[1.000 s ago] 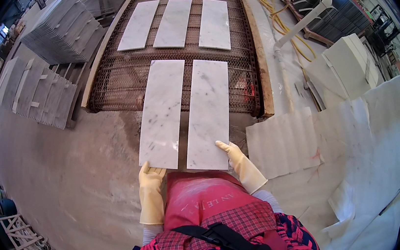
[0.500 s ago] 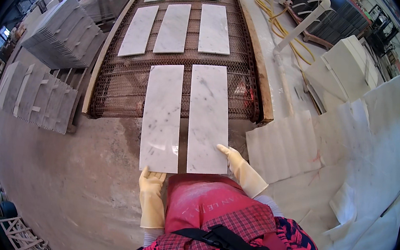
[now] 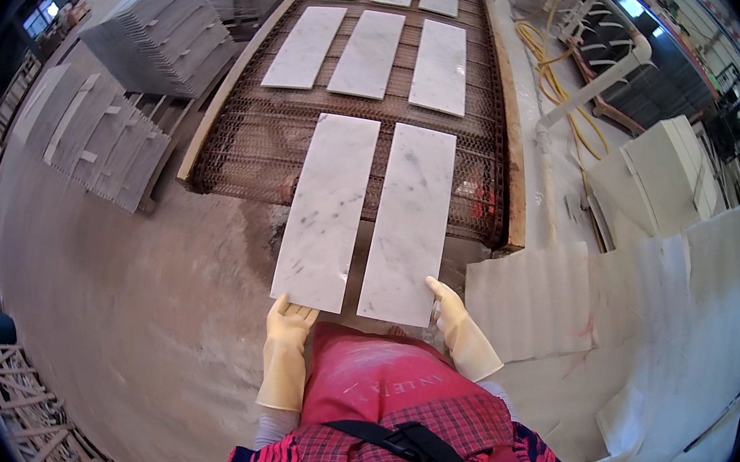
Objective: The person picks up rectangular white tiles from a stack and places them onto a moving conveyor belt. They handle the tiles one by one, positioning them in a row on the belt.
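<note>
While the two long white marble slabs slide forward, the person stands at the near end of the wire mesh belt [image 3: 252, 140] and pushes them with both hands. The left hand [image 3: 289, 324], in a yellow glove, is flat against the near short edge of the left slab [image 3: 329, 208], fingers open, not closed round it. The right hand [image 3: 447, 313], gloved too, touches the near right corner of the right slab [image 3: 410, 220]; its grip is also open, just pressing.

A second ago the slabs lay more toward the person, with less of them over the belt. Now most of each slab rests on the mesh, and only the near ends stick out past the belt's edge above the dusty floor [image 3: 105, 310]. The three slabs [image 3: 372, 53] farther up the belt have moved away as well. It looks like the pair is nearly loaded and needs only a small last push.

The two slabs lie side by side with a thin gap between them. Grey stacks of tiles [image 3: 169, 30] stand to the left, and white wavy sheets [image 3: 644, 308] lie to the right. A yellow hose [image 3: 556, 79] curls beside the belt.
</note>
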`<state>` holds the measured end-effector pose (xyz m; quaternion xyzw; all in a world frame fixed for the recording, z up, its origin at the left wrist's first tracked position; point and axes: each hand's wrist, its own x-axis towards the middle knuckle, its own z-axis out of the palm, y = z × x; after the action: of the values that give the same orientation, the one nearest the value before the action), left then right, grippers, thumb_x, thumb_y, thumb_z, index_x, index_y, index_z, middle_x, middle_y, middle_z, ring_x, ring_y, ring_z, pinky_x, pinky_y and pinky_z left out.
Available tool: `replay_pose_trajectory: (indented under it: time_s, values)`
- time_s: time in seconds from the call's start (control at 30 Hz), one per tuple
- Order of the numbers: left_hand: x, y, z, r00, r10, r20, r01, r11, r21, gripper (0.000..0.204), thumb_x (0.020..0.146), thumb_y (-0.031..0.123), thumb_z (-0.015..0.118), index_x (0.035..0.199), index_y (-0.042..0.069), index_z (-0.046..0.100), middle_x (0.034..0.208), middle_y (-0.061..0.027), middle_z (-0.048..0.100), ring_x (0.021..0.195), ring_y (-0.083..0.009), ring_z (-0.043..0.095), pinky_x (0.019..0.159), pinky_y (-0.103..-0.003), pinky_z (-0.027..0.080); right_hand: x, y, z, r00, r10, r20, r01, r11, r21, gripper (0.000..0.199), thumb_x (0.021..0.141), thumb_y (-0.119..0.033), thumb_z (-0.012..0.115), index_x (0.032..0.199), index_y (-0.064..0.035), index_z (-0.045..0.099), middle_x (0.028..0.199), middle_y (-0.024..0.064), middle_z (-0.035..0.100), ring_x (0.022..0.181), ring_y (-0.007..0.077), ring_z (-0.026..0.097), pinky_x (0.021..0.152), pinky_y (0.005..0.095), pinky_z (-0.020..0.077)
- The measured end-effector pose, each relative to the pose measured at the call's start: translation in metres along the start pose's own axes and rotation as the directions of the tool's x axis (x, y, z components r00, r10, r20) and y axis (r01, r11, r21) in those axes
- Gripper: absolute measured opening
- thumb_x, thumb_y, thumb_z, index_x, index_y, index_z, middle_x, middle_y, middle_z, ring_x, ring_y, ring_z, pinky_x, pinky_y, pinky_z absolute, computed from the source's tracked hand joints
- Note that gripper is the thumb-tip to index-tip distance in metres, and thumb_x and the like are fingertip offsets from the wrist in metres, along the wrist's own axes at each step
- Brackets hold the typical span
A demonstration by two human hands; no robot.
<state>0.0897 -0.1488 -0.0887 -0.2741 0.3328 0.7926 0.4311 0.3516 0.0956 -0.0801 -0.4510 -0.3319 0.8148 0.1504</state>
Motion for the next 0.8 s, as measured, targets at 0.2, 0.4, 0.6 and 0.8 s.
replay_pose_trajectory:
  time_s: [0.2,0.4,0.6,0.8]
  values:
    - [0.007,0.0,-0.008,0.999,0.011,-0.038,-0.012,1.0,-0.022,0.045,0.109,0.03,0.041,0.144,0.003,0.048,0.152,-0.0174,0.051,0.14,-0.038,0.049,0.115,-0.058,0.041,-0.026,-0.015,0.021,1.0,0.012,-0.02,-0.012,1.0,-0.018,0.059,0.1,-0.046,0.061,0.138,-0.0014,0.058,0.132,0.0152,0.067,0.115,0.0277,0.067,0.092,0.0428,0.0529]
    - [0.007,-0.002,-0.006,1.0,0.015,0.011,-0.015,1.0,0.0,0.047,0.109,0.03,0.042,0.145,0.001,0.047,0.152,-0.019,0.049,0.141,-0.0384,0.048,0.116,-0.057,0.04,-0.01,0.004,-0.003,0.997,0.062,-0.035,-0.056,0.987,0.152,0.051,0.101,-0.043,0.061,0.132,-0.0022,0.062,0.124,0.013,0.07,0.11,0.0275,0.067,0.089,0.0425,0.054]
    - [0.017,-0.005,-0.01,1.0,-0.004,-0.019,0.004,0.999,-0.035,0.045,0.107,0.03,0.045,0.141,0.002,0.052,0.149,-0.0197,0.054,0.139,-0.0386,0.05,0.114,-0.058,0.041,0.0,0.016,-0.028,0.995,-0.003,0.103,-0.025,0.965,0.262,0.039,0.104,-0.035,0.059,0.129,-0.0063,0.064,0.116,0.008,0.071,0.097,0.0216,0.067,0.079,0.0366,0.0538]
    - [0.024,-0.006,-0.011,0.999,-0.008,-0.05,0.006,0.999,-0.041,0.044,0.107,0.029,0.045,0.141,0.002,0.052,0.149,-0.0195,0.053,0.138,-0.0386,0.051,0.114,-0.058,0.041,0.003,0.025,-0.042,0.984,-0.06,0.167,0.012,0.962,0.274,0.05,0.104,-0.04,0.056,0.144,-0.0102,0.055,0.13,0.0097,0.067,0.11,0.0234,0.067,0.083,0.0391,0.0552]
